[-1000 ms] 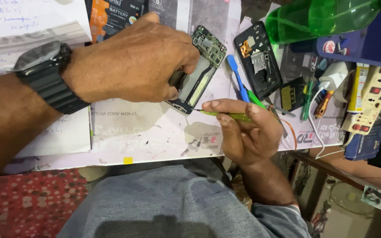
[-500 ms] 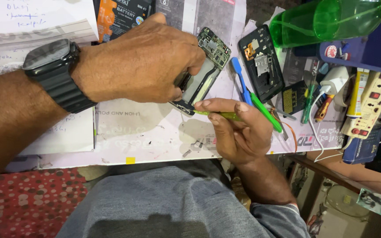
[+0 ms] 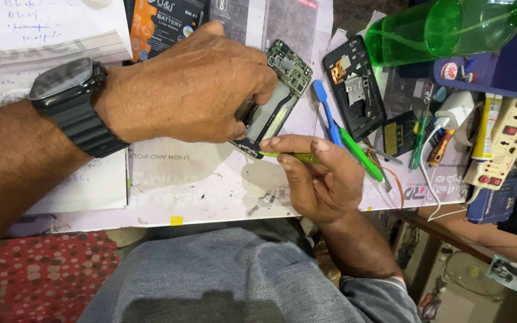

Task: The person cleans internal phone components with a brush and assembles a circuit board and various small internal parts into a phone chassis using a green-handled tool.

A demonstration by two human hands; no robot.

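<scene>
Wristwatch (image 3: 67,98) on the left forearm sits further right than a second ago, as the left hand (image 3: 192,90) has slid the opened phone frame (image 3: 273,98) down toward the pale work mat (image 3: 210,185), bringing its lower edge nearer the tool, so the prying looks under way. The left fingers are curled tight around the frame's side, circuit board exposed at its top. To its right, the right hand (image 3: 321,176) pinches a thin green pry tool (image 3: 291,157) between thumb and closed fingers, its tip touching the frame's bottom corner; further right lie a blue brush (image 3: 327,113) and a second dismantled phone (image 3: 354,87).
</scene>
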